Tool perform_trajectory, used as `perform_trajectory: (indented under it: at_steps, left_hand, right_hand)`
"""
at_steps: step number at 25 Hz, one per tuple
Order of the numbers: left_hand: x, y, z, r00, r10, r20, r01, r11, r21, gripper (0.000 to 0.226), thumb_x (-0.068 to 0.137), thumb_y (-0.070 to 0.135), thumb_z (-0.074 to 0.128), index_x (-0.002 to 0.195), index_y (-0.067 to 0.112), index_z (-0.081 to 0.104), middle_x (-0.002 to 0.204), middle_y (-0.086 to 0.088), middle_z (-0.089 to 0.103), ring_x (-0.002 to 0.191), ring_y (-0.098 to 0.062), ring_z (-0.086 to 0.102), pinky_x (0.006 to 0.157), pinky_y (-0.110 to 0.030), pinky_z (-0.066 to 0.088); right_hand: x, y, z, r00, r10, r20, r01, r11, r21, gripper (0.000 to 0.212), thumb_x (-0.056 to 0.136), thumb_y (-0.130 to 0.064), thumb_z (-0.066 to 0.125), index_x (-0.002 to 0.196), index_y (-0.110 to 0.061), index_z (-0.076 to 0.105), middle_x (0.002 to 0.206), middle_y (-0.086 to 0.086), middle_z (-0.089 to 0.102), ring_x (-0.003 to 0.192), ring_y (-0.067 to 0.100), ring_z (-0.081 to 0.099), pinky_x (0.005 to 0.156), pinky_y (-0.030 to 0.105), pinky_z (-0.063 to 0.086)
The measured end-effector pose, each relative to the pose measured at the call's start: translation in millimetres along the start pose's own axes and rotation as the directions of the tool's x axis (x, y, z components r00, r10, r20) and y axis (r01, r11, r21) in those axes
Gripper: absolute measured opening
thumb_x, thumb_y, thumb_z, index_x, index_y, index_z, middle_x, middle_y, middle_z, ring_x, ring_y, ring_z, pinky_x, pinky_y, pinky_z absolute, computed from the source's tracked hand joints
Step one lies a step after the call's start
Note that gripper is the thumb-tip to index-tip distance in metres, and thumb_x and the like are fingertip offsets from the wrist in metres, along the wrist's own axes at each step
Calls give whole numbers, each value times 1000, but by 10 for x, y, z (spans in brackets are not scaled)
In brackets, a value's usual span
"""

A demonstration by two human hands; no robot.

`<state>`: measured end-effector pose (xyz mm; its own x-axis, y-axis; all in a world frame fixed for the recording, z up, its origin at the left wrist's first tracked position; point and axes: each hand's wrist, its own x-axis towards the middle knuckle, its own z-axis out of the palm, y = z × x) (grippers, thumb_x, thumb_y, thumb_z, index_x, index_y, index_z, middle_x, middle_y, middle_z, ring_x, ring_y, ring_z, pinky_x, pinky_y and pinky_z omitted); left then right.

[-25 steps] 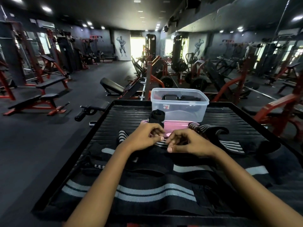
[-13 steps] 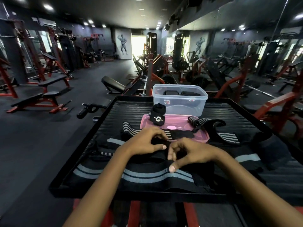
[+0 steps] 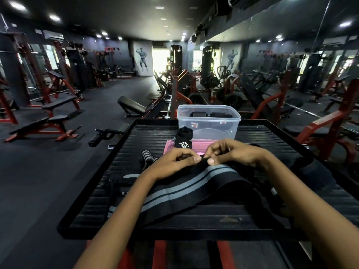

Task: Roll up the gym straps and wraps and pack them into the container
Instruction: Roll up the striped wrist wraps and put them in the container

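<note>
Two hands, left (image 3: 175,162) and right (image 3: 231,152), both pinching the striped wrap's (image 3: 194,183) far end between them.

Worktop (image 3: 120,183) directly ahead, things spread across it. Container (image 3: 208,123) at the far edge, middle, with rolled items inside. Lid (image 3: 168,147) flat just in front of the container. Small rolled wrap (image 3: 183,139) standing on the lid's left part. Striped wrap (image 3: 148,157) left of the lid, on the worktop. Long wrap (image 3: 194,183) laid from near left to middle, its far end at both hands. Left hand (image 3: 174,162) and right hand (image 3: 231,152) side by side in front of the lid, fingers (image 3: 212,161) pinching that end. More wraps (image 3: 310,171) at right. Benches (image 3: 48,121) on the floor at left; machines (image 3: 272,98) behind and right.
</note>
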<state>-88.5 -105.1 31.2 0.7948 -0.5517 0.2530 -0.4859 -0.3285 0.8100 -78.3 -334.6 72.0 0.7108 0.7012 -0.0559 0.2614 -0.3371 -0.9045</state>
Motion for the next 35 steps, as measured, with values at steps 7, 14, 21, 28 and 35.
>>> perform_trajectory:
  at_steps: [7,14,21,28,35]
  left_hand:
    - [156,50,43,979,-80,186,56,990,131,9,87,37,65,81,30,65,74,18,60,72,2,55,77,-22,40]
    - [267,3,-77,945,-111,307,138,988,-69,33,84,5,69,117,2,61,121,-15,66,113,-26,63,101,-33,48]
    - [351,27,-407,886,-363,288,341,932,126,24,80,10,74,100,13,60,101,-18,69,70,-22,70,57,-24,57]
    - [510,85,-188,904,-274,327,347,918,-189,58,84,-1,66,134,22,46,105,-28,65,60,-20,69,57,-23,58]
    - [436,-6,53,904,-130,407,285,893,-349,43,84,-9,61,126,2,59,110,-5,70,86,-12,69,77,-20,54]
  right_hand:
    - [-146,34,-395,998,11,-69,-11,1000,-1,9,85,1,64,80,-7,66,74,-1,66,70,6,60,71,14,47]
    - [-363,-12,-785,920,-41,-390,45,999,3,12,87,2,57,79,-2,65,67,-4,70,62,4,64,62,13,50]
    - [-557,116,-1183,791,16,-611,-33,999,-16,12,87,-4,61,76,-6,66,67,4,70,60,10,63,62,18,52]
    - [-303,401,-1453,731,-58,-680,-565,508,-650,2,88,-29,63,87,-27,65,92,-6,59,99,17,51,92,42,35]
    - [140,915,-1363,813,-241,-530,-421,387,-821,29,84,-14,68,113,-11,65,110,13,51,108,35,49,95,37,38]
